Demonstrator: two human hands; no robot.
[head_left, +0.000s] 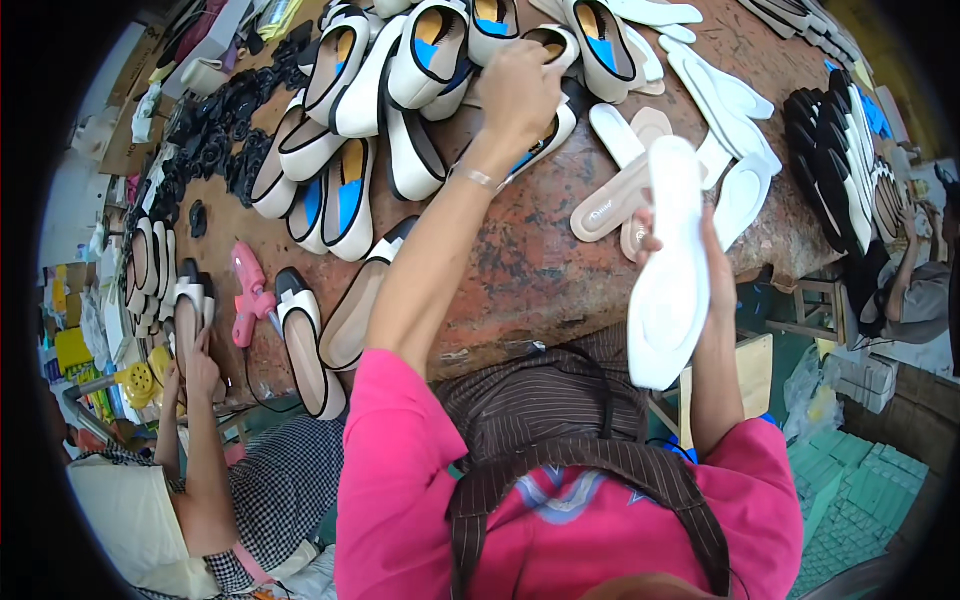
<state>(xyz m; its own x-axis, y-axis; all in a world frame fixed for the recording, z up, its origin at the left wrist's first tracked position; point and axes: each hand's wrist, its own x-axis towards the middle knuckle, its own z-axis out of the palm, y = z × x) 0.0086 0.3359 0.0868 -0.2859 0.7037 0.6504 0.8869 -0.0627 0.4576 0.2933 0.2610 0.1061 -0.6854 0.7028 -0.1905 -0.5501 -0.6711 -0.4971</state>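
The person's left hand (522, 88) is bending over the far side of the worktop (530, 290), its fingers curling down at the mouth of a shoe (567, 45) in the pile (365, 95). The fingertips are hiding from me, so I can't tell whether they are pinching it or only touching. On the right, the right hand (718, 275) is closing around a white insole (668, 290), thumb on the right edge and fingers showing past the left, holding it lengthwise above the worktop's near edge. Just behind it, beige insoles (597, 212) are lying flat; more white insoles (735, 105) are spreading farther off to the right. Left of the left forearm, two shoes are lying beside a pink glue gun (250, 295). At the far left, a co-worker's hands (200, 372) are touching another shoe (188, 318).
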